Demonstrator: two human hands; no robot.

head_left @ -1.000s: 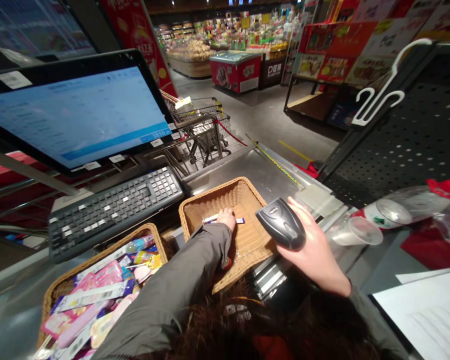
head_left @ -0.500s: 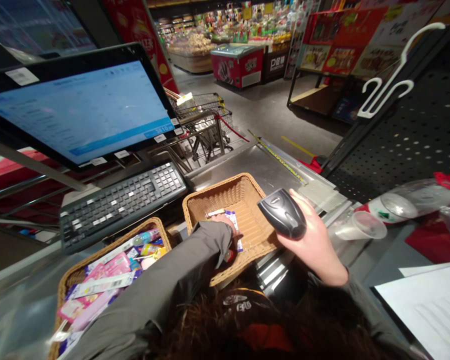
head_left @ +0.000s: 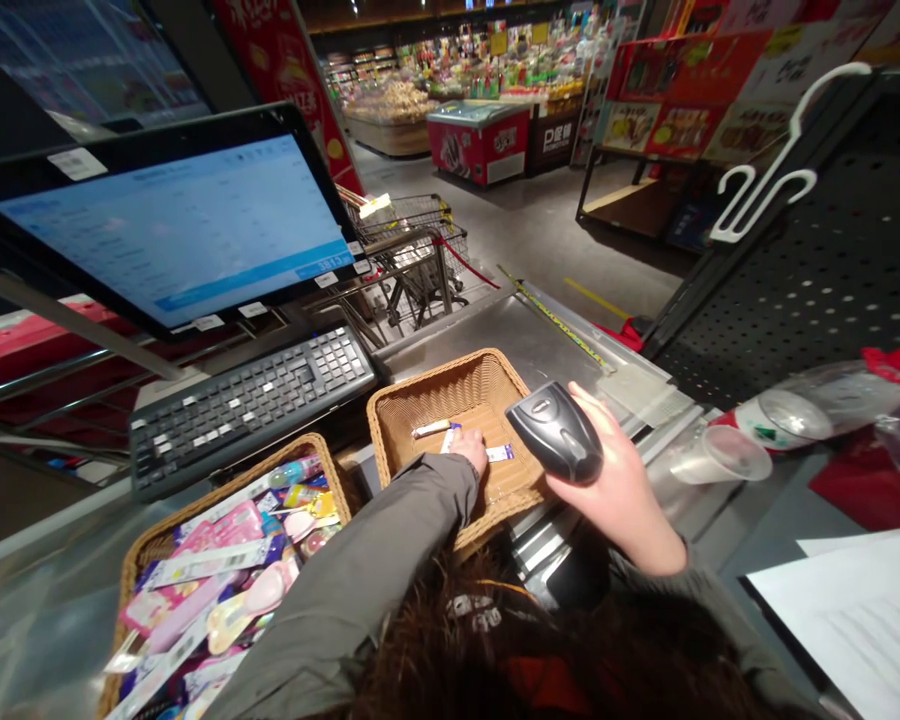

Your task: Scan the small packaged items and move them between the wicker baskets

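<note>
My right hand (head_left: 619, 490) is wrapped round a black handheld barcode scanner (head_left: 556, 432), its head tilted over the right side of a wicker basket (head_left: 390, 408). Inside that basket, my left hand (head_left: 469, 446) is closed on a narrow white-and-purple packet (head_left: 501, 453), which sticks out on the right side of the fingers. Most fingertips are hidden. A slim light-coloured packet (head_left: 429, 429) lies just left of this hand. Under my left forearm, a second wicker basket (head_left: 131, 560) is filled with small colourful sweets packs (head_left: 217, 540).
A monitor (head_left: 195, 220) and black keyboard (head_left: 255, 405) stand at the left. A metal counter (head_left: 487, 325) extends ahead. To the right are a plastic cup (head_left: 727, 453), a white hanger (head_left: 757, 190) and papers (head_left: 847, 610). Shopping carts (head_left: 420, 250) stand beyond.
The packet at my left hand has turned from lengthwise to crosswise in the basket. My right hand and the scanner have shifted slightly left. The figure on the monitor has changed.
</note>
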